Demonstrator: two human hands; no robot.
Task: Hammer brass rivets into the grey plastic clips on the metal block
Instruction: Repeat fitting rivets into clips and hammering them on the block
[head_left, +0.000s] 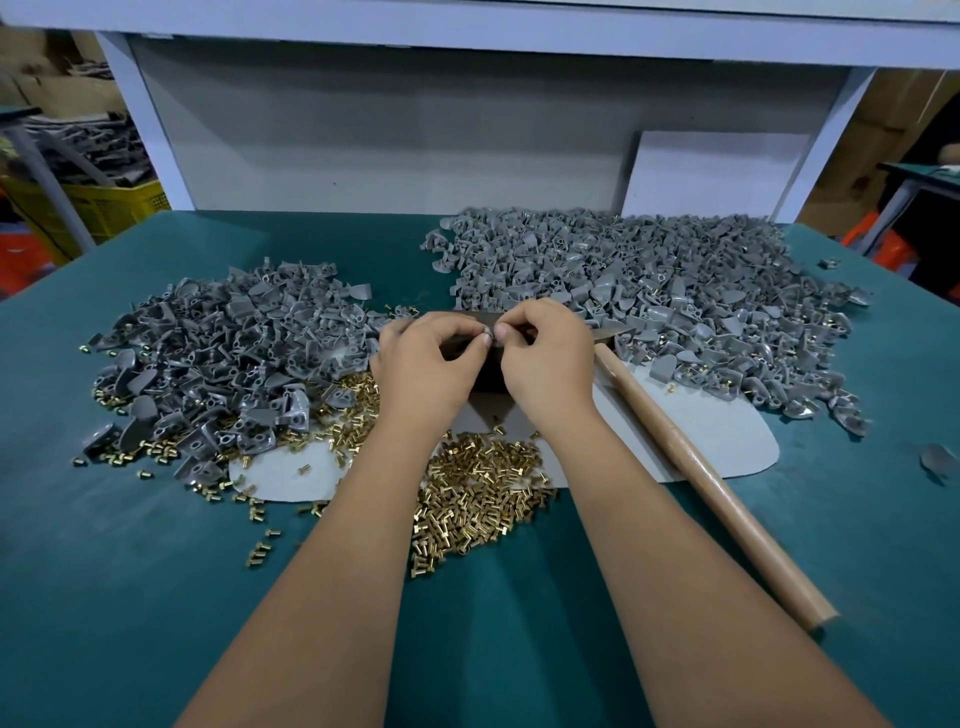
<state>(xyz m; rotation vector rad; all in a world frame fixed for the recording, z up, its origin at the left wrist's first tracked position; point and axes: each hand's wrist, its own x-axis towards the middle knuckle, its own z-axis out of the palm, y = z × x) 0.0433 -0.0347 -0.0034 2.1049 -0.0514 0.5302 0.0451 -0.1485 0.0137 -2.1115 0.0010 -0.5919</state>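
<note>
Broadly, a teal work table (156, 597) carries two heaps of grey plastic clips: the larger heap (649, 291) far right, the smaller heap (223, 353) left. Pale mat (727, 436) under centre. Wooden-handled hammer (717, 483) lies just right of the right forearm. Brass rivets (483, 499) piled between the forearms. Dark metal block (485, 371) mostly hidden behind both hands. Left hand (426, 369) and right hand (545, 358), fingers curled, meet fingertip to fingertip, pinching one small grey clip (491, 335) above the block.
</note>
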